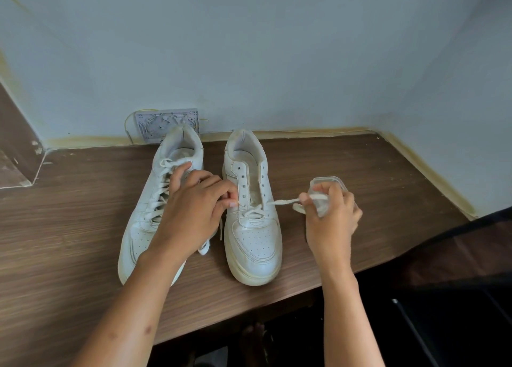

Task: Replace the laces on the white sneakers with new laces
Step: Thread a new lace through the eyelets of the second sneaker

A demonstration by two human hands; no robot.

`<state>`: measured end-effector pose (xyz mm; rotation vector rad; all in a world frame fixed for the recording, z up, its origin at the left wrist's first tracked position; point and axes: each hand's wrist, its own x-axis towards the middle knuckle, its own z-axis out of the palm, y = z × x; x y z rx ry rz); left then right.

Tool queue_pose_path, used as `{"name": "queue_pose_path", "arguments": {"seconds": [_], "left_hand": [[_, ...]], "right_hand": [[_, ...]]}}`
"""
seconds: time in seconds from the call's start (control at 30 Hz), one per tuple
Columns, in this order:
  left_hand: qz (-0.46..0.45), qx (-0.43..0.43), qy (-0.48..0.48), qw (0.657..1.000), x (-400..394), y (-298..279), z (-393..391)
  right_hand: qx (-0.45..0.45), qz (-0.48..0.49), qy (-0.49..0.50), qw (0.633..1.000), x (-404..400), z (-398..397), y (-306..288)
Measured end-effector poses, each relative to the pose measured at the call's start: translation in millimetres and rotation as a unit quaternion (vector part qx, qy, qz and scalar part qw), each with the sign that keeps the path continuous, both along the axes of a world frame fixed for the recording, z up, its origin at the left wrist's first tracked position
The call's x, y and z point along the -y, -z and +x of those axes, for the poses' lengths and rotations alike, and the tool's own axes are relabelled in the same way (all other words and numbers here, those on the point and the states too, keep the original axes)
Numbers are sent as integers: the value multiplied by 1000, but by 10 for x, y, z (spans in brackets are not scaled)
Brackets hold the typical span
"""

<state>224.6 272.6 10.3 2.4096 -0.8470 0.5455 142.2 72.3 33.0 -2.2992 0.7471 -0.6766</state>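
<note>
White sneakers stand side by side on a brown wooden table (360, 167) with a fine grain, their toes toward the person and their heels close to the pale blue wall (249, 48). Both are of smooth leather with small punched holes on the rounded toe caps and thick, yellowed rubber soles. The left sneaker (138, 228) is laced up to the top with a flat white lace. The right sneaker (253, 239) has most of its dark round eyelets bare; a flat woven lace (279, 201) crosses only the lowest rows. The left hand (194, 208) lies across the left sneaker, and its curled fingers pinch one end of this lace just beside the eyelet row of the right sneaker. The right hand (331, 222) pinches the other end of the lace between thumb and forefinger and draws it out to the right, above the table. Just behind this hand there is a small clear plastic container (328, 183); I cannot tell if the hand touches it. A grey plate with yellow wires (166, 125) sits on the wall behind the left heel. The front edge of the table runs diagonally near the toes, and bare table surface lies to the left and to the right of the shoes.
</note>
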Motion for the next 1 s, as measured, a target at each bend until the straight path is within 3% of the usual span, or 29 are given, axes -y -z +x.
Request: {"name": "queue_pose_path", "arguments": {"seconds": [0.23,0.4,0.5,0.63,0.77,0.9,1.0], "left_hand": [[-2,-17,9,1000,10,-9,1],[9,-18,7,1000,20,-16,-16],[14,-26,-2,1000,9,-41,-31],[56,-160,-26,985,-38,-266,-93],[98,-269,28,958,-110,-411,-186],[-71,-327,101,937,-171,-523,-218],[-246,-386,159,875,-189,-652,-273]], "right_hand": [[-62,-26,-160,985,-102,47,59],[-45,-67,-125,989,-132,45,94],[-47,-38,-109,992,-151,33,76],[-45,2,-114,992,-155,25,31],[-5,23,-117,993,-149,31,12],[23,73,-156,985,-193,16,-96],[57,132,-212,967,-223,9,-167]]}}
